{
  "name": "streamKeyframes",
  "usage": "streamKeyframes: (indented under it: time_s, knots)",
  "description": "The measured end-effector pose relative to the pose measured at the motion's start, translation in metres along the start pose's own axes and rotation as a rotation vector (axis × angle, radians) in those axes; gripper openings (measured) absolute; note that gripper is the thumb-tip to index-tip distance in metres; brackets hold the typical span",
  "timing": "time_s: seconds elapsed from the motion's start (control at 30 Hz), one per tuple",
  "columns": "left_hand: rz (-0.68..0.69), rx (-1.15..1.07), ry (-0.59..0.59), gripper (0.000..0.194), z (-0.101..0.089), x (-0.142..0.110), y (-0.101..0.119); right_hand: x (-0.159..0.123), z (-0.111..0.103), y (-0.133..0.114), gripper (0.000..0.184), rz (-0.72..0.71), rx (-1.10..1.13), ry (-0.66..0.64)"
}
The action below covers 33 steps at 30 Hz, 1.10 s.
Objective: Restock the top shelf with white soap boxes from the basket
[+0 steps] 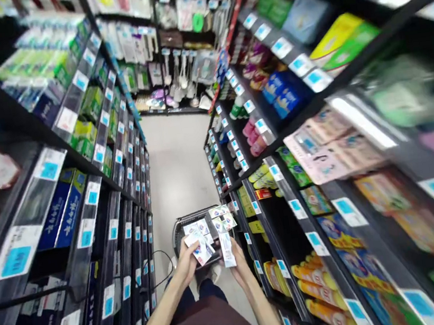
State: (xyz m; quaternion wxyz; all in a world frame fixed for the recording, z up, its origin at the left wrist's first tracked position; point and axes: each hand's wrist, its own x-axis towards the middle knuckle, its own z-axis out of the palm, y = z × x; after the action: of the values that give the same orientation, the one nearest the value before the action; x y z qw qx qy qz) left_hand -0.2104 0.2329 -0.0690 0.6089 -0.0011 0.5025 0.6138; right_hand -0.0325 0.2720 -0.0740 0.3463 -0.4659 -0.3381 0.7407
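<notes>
My left hand (186, 260) is closed on a white box with blue print (199, 249), held over the near part of a dark shopping basket (177, 235). Another slim white box (227, 250) is gripped upright in my right hand (238, 262), at the basket's right side. Several similar white boxes (197, 227) lie in the basket beyond my left hand. More white boxes with green and blue marks (221, 218) are stacked at its far right corner. The print is too small to read.
Tall shelves with price tags flank a narrow aisle floor (177, 162). On the left are toothpaste-like boxes (61, 209); on the right, orange bottles (317, 290) and a jutting pink pack (329, 150). A dark cable (165, 252) hangs left of the basket. Ladles (183, 76) hang at the aisle's end.
</notes>
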Motion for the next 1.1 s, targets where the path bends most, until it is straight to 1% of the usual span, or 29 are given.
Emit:
streamKeyframes:
  time_s: [0.1, 0.17, 0.3, 0.4, 0.5, 0.63, 0.77, 0.8, 0.87, 0.93, 0.97, 1.03, 1.07, 1.1]
  knots:
    - [-0.007, -0.043, -0.186, 0.070, 0.035, -0.015, 0.015, -0.030, 0.004, -0.035, 0.066, -0.058, 0.145, 0.094]
    - [-0.018, -0.019, -0.294, 0.070, 0.055, -0.023, 0.019, -0.043, 0.002, -0.058, 0.065, -0.156, 0.159, 0.156]
    - [-0.034, 0.078, -0.464, 0.065, 0.088, -0.033, 0.015, -0.064, -0.014, -0.097, 0.063, -0.396, 0.069, 0.260]
    - [-0.076, 0.149, -0.571, 0.062, 0.110, -0.039, 0.007, -0.083, -0.028, -0.116, 0.072, -0.510, -0.013, 0.327]
    - [-0.152, 0.190, -0.623, 0.066, 0.132, -0.048, 0.002, -0.104, -0.038, -0.130, 0.074, -0.531, 0.020, 0.369]
    - [-0.239, 0.226, -0.671, 0.075, 0.156, -0.061, 0.002, -0.131, -0.051, -0.142, 0.069, -0.552, 0.060, 0.369]
    - [-0.286, 0.296, -0.736, 0.081, 0.178, -0.077, 0.008, -0.156, -0.066, -0.159, 0.081, -0.579, -0.045, 0.290]
    - [-0.296, 0.310, -0.756, 0.082, 0.184, -0.082, 0.009, -0.163, -0.069, -0.165, 0.082, -0.584, -0.087, 0.273]
    - [-0.320, 0.318, -0.785, 0.083, 0.195, -0.090, 0.011, -0.174, -0.073, -0.179, 0.076, -0.600, -0.165, 0.274]
    - [-0.349, 0.300, -0.806, 0.080, 0.204, -0.097, 0.011, -0.180, -0.075, -0.192, 0.062, -0.648, -0.149, 0.358]
    - [-0.359, 0.284, -0.816, 0.077, 0.207, -0.099, 0.012, -0.182, -0.075, -0.197, 0.055, -0.687, -0.080, 0.433]
    - [-0.371, 0.259, -0.828, 0.073, 0.211, -0.100, 0.012, -0.180, -0.075, -0.202, 0.045, -0.773, 0.132, 0.598]
    - [-0.379, 0.258, -0.828, 0.071, 0.211, -0.099, 0.013, -0.178, -0.075, -0.203, 0.044, -0.797, 0.232, 0.652]
    - [-0.390, 0.265, -0.828, 0.070, 0.211, -0.097, 0.013, -0.176, -0.075, -0.203, 0.044, -0.795, 0.307, 0.671]
